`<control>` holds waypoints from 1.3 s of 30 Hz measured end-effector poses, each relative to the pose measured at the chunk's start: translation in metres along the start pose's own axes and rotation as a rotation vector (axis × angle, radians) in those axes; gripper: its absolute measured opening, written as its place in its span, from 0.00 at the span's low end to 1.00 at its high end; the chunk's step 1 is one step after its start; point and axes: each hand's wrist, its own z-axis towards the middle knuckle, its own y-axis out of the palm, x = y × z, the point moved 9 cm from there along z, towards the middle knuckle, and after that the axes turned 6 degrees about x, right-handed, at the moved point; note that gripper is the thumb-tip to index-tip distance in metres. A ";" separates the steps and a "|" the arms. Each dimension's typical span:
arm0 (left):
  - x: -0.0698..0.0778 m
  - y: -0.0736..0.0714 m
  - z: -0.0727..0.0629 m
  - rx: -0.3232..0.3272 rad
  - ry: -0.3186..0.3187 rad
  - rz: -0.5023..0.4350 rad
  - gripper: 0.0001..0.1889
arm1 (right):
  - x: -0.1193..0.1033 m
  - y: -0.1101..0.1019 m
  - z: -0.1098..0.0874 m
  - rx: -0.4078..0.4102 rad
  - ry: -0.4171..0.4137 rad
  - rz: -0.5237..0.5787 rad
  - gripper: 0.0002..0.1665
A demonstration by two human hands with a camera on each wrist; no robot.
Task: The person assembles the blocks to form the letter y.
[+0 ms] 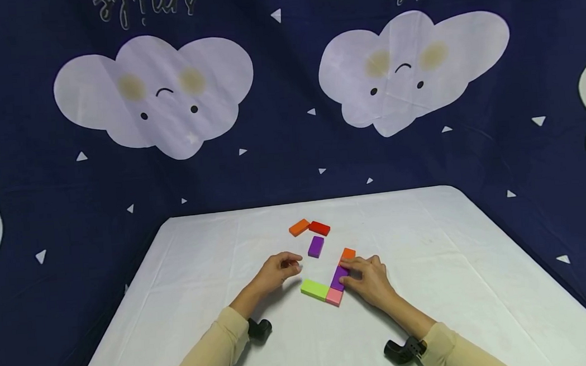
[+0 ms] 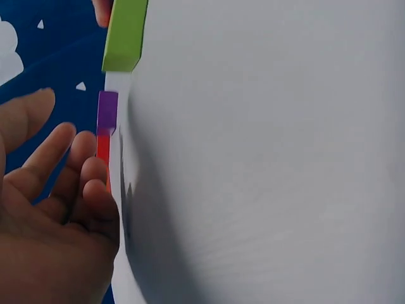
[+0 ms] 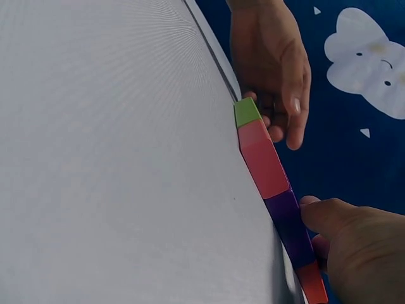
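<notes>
My left hand (image 1: pixel 278 272) hovers over the table left of the blocks, fingers loosely bent, holding nothing. My right hand (image 1: pixel 370 279) is at a slanting row of blocks. Its thumb touches the side of a purple block (image 1: pixel 337 279), and its index finger lies across the joint with an orange block (image 1: pixel 348 253), pinching there. A pink block (image 1: pixel 334 297) meets the purple one's near end. Beside it, a lime green block (image 1: pixel 314 289) extends leftward, forming a corner. In the right wrist view, the thumb (image 3: pixel 323 215) is against the purple block.
Farther back lie a loose purple block (image 1: pixel 316 247), a red block (image 1: pixel 320 228) and another orange block (image 1: pixel 299 227), the last two nearly touching. All rest on a white-covered table (image 1: pixel 217 255). A dark blue cloth (image 1: pixel 287 94) with clouds hangs behind it.
</notes>
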 end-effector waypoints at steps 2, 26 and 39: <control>0.001 -0.005 0.005 0.051 0.000 -0.027 0.15 | 0.000 -0.001 0.000 0.001 -0.001 -0.002 0.22; 0.003 -0.038 0.073 0.337 -0.039 0.192 0.21 | 0.002 -0.002 0.003 -0.017 0.008 -0.034 0.22; -0.014 -0.034 0.095 0.330 -0.116 0.342 0.25 | 0.005 0.003 0.004 -0.047 0.037 -0.052 0.22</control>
